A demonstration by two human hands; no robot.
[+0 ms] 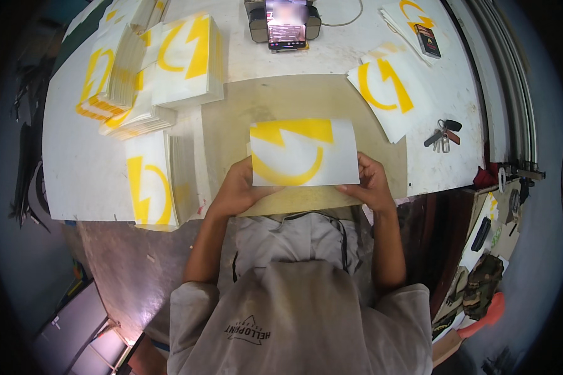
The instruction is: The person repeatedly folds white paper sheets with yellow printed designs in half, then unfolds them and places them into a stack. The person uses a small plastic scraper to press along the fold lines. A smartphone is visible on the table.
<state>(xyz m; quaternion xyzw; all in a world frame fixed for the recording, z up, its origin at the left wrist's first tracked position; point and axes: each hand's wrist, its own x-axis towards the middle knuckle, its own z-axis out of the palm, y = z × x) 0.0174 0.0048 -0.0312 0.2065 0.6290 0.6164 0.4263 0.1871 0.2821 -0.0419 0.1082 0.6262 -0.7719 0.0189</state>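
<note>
A white paper sheet [288, 156] with a yellow printed design, possibly folded or several sheets thick, is held level in front of me, over the near part of the table. My left hand [236, 187] grips its left edge, thumb along the near edge and the other fingers partly hidden behind it. On the opposite side my right hand [370, 182] pinches the right edge and near corner. Beneath lies a tan mat [228, 134] on the white table.
Printed paper stacks [187, 62] crowd the far left; another stack [150, 187] lies at the near left edge. Loose printed sheets [381, 94] lie at right, near keys [443, 135] and a small dark box [428, 41]. A lit phone [286, 25] leans at the back.
</note>
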